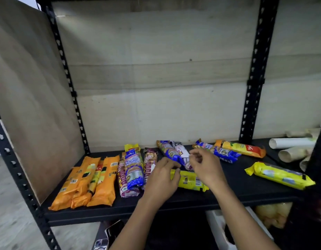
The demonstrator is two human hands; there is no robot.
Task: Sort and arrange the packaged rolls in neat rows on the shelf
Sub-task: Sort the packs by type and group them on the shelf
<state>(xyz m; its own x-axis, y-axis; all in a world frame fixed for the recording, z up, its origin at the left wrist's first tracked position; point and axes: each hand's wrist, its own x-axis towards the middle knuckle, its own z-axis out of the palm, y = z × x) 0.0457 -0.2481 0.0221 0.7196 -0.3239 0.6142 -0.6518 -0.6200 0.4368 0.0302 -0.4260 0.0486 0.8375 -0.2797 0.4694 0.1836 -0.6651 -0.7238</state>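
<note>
Left hand (pixel 161 179) grips the yellow roll (pixel 189 180); right hand (pixel 205 165) curls, hold unclear. I judge orange rolls (pixel 94 179) rowed, several others on the shelf (pixel 235 181) unsorted.

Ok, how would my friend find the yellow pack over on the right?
Find the black shelf and go to its right end, near the front edge. The yellow pack lies there slanted and alone, touching no other pack; the other yellow pack sits in the middle.
</note>
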